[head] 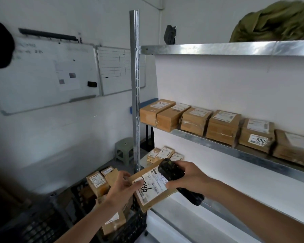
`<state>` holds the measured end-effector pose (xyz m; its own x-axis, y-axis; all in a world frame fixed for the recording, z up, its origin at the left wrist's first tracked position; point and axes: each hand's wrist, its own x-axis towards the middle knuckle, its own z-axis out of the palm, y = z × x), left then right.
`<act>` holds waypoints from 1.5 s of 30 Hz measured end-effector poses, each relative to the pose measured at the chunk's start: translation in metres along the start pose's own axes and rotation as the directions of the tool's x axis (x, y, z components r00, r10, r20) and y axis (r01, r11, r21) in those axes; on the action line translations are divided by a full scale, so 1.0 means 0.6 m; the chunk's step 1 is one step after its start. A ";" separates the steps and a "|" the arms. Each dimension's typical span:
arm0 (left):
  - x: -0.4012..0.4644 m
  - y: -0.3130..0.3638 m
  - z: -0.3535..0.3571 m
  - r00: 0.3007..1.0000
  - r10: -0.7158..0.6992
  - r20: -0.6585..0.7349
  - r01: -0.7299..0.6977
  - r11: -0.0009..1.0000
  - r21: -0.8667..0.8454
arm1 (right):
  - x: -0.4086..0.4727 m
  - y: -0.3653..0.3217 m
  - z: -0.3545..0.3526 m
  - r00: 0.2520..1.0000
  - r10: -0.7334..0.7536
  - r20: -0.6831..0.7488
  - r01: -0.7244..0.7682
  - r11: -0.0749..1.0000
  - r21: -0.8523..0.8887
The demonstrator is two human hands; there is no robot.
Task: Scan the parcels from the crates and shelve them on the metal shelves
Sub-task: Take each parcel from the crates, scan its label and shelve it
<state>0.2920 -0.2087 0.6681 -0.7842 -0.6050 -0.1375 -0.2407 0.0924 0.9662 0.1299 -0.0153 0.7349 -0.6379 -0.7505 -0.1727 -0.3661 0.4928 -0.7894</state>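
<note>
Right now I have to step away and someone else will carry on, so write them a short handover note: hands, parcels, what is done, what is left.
Left hand holds a flat parcel by its left edge, label up.
Right hand holds the black scanner over that parcel's label; whether the scan has registered cannot be told.
Done: a row of six parcels sits on the middle metal shelf; a few more parcels lie on the shelf below.
Left: shelve the parcel in hand, then scan and shelve the parcels still in the black crate below the hands.
</note>
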 end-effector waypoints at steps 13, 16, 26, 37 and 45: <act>-0.005 -0.001 -0.056 0.994 -0.076 -0.079 0.073 0.996 -0.044 | 0.001 -0.017 0.045 0.985 -0.035 -0.169 0.042 0.998 0.039; -0.007 -0.006 -0.061 0.997 -0.067 -0.044 0.067 0.998 -0.004 | -0.002 -0.023 0.063 0.989 -0.065 -0.129 0.076 0.993 0.085; -0.012 -0.021 -0.064 0.999 0.012 -0.045 -0.006 0.991 0.132 | -0.011 -0.044 0.083 0.987 -0.087 -0.132 0.103 0.987 0.123; -0.031 -0.006 -0.053 0.998 0.055 -0.015 -0.052 0.988 0.148 | -0.016 -0.043 0.077 0.989 -0.060 -0.138 0.073 0.993 0.088; -0.029 0.010 -0.043 0.990 0.140 -0.014 -0.139 0.989 0.050 | -0.019 -0.034 0.065 0.990 -0.044 -0.137 0.055 0.996 0.072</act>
<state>0.3190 -0.2176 0.6820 -0.8021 -0.5972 0.0023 -0.1572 0.2149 0.9639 0.1711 -0.0343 0.7300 -0.7077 -0.7043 -0.0552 -0.3508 0.4182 -0.8379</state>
